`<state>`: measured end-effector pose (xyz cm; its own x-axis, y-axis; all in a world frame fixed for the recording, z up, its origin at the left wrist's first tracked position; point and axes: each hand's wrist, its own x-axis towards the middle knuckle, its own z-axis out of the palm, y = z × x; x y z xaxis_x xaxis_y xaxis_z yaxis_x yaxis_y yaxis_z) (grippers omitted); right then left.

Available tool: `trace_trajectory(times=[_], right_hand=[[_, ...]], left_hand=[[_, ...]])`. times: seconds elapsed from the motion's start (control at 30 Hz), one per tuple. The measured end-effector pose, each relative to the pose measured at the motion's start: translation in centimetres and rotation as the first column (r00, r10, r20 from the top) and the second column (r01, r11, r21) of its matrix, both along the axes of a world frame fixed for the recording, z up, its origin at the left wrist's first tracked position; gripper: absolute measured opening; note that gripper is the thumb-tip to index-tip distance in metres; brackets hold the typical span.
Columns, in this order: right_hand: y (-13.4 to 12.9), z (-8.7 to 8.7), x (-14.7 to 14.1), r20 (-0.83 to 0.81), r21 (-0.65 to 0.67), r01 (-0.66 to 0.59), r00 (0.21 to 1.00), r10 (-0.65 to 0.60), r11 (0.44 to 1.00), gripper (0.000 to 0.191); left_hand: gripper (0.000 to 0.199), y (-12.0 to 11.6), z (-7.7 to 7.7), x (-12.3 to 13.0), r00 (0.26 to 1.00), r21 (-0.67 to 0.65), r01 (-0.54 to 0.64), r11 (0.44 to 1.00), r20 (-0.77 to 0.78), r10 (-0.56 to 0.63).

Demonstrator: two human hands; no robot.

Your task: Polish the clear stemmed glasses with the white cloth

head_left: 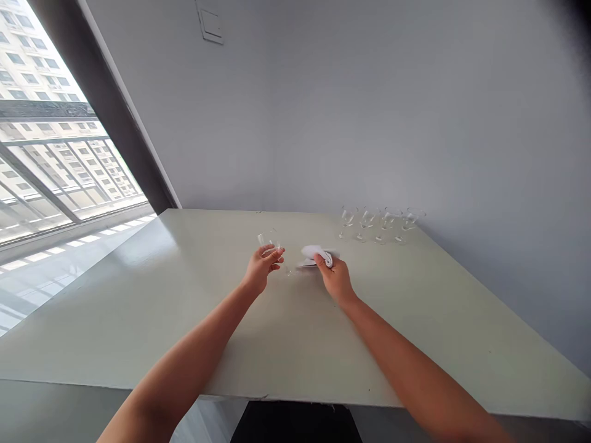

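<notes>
A clear stemmed glass [268, 240] is gripped in my left hand [263, 266], tilted so its bowl points up and left and its foot down and right. My right hand [336, 277] is closed on a folded white cloth [316, 252], thumb on top. The cloth is just right of the glass's foot, with a small gap between them. Both hands are over the middle of the table. My fingers partly cover the glass's bowl and stem.
Several clear stemmed glasses [364, 218] stand upright in a row at the table's back right, near the wall [415, 111]. The pale table [184, 283] has its front edge close to me. A window [46, 135] is on the left.
</notes>
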<state>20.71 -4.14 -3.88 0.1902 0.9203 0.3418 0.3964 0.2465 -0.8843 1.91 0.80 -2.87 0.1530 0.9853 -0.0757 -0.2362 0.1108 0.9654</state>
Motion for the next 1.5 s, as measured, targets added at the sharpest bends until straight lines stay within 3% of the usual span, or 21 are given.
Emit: trace_trajectory(times=[0.07, 0.13, 0.2, 0.27, 0.33, 0.4, 0.53, 0.63, 0.73, 0.8, 0.87, 0.93, 1.0, 1.03, 1.1, 1.13, 1.2, 1.27, 1.33, 1.4, 1.5], right_hand=[[-0.9, 0.7, -0.5, 0.216, 0.205, -0.028, 0.976, -0.017, 0.978, 0.035], [-1.7, 0.8, -1.6, 0.481, 0.304, -0.232, 0.875, 0.061, 0.924, 0.038], [-2.2, 0.3, -2.8, 0.686, 0.264, -0.431, 0.713, 0.146, 0.863, 0.041], [-2.1, -0.4, -3.5, 0.763, 0.225, -0.500, 0.624, 0.168, 0.836, 0.034], [-2.0, -0.8, -3.6, 0.744, 0.235, -0.479, 0.648, 0.161, 0.846, 0.025], [-1.9, -0.6, -3.4, 0.661, 0.255, -0.443, 0.729, 0.180, 0.859, 0.024], [-2.1, 0.5, -3.0, 0.348, 0.257, -0.376, 0.896, 0.278, 0.890, 0.023], [-1.4, 0.4, -2.7, 0.095, 0.147, -0.266, 0.962, 0.255, 0.953, 0.020], [0.1, -0.4, -1.8, -0.186, -0.041, -0.153, 0.972, 0.143, 0.987, 0.016], [0.8, -0.5, -1.1, -0.407, -0.149, -0.111, 0.913, 0.041, 0.983, 0.015], [0.8, -0.1, -0.5, -0.537, -0.159, -0.078, 0.843, -0.020, 0.984, 0.017], [0.0, 0.7, -0.5, -0.464, -0.043, -0.068, 0.885, 0.040, 0.997, 0.020], [-1.1, 1.3, -1.2, -0.108, 0.144, -0.202, 0.970, 0.219, 0.969, 0.023], [-1.6, 1.5, -1.6, 0.137, 0.208, -0.309, 0.949, 0.286, 0.928, 0.024], [-2.2, 1.2, -2.5, 0.544, 0.239, -0.474, 0.789, 0.287, 0.848, 0.030], [-2.3, 0.9, -2.8, 0.660, 0.246, -0.503, 0.713, 0.237, 0.829, 0.033], [-2.1, 0.2, -3.1, 0.753, 0.260, -0.503, 0.640, 0.152, 0.824, 0.036], [-1.8, -0.1, -2.9, 0.742, 0.263, -0.519, 0.648, 0.174, 0.813, 0.034], [-1.6, 0.1, -2.4, 0.636, 0.269, -0.553, 0.717, 0.286, 0.788, 0.028], [-1.7, 0.7, -2.1, 0.428, 0.271, -0.558, 0.800, 0.421, 0.785, 0.021], [-1.7, 1.3, -1.8, 0.019, 0.199, -0.510, 0.856, 0.517, 0.837, 0.013]], left_hand=[[0.052, 0.0, 0.0, 0.1, 0.996, 0.014, -0.089, 0.996, 0.020, 0.088], [0.053, -0.4, 0.0, 0.4, 0.989, 0.017, -0.143, 0.990, 0.035, 0.143], [0.053, -1.0, 0.2, 0.8, 0.991, 0.004, -0.125, 0.992, 0.048, 0.124], [0.054, -1.7, 0.7, 1.1, 0.996, 0.012, -0.073, 0.997, 0.048, 0.072], [0.055, -2.4, 1.2, 1.3, 0.999, 0.054, -0.038, 0.998, 0.032, 0.036], [0.055, -2.8, 1.6, 1.3, 1.000, 0.093, -0.018, 0.996, 0.017, 0.016], [0.054, -2.7, 1.6, 1.3, 0.999, 0.126, 0.017, 0.992, 0.043, -0.023], [0.054, -2.4, 1.2, 1.5, 0.995, 0.120, 0.031, 0.992, 0.095, -0.042], [0.059, -2.1, 1.0, 1.6, 0.988, 0.086, 0.030, 0.996, 0.146, -0.042], [0.059, -1.9, 0.7, 1.5, 0.985, 0.060, 0.023, 0.998, 0.167, -0.032], [0.058, -1.7, 0.5, 1.3, 0.986, 0.028, 0.004, 1.000, 0.164, -0.008], [0.056, -1.5, 0.2, 1.2, 0.989, -0.006, -0.036, 0.999, 0.141, 0.036], [0.055, -1.4, 0.1, 1.1, 0.990, -0.046, -0.080, 0.996, 0.114, 0.085], [0.054, -1.4, 0.1, 1.1, 0.989, -0.063, -0.092, 0.994, 0.111, 0.099], [0.053, -1.6, 0.4, 1.2, 0.988, -0.089, -0.092, 0.992, 0.114, 0.102], [0.053, -1.7, 0.6, 1.3, 0.989, -0.097, -0.084, 0.992, 0.117, 0.095], [0.052, -2.1, 1.2, 1.5, 0.990, -0.101, -0.050, 0.994, 0.125, 0.063], [0.050, -2.4, 1.6, 1.5, 0.990, -0.094, -0.016, 0.995, 0.138, 0.029], [0.047, -2.6, 1.8, 1.5, 0.986, -0.087, 0.025, 0.996, 0.169, -0.010], [0.045, -2.6, 1.9, 1.4, 0.975, -0.098, 0.069, 0.993, 0.216, -0.046], [0.040, -2.5, 1.7, 1.4, 0.935, -0.126, 0.143, 0.982, 0.342, -0.093]])
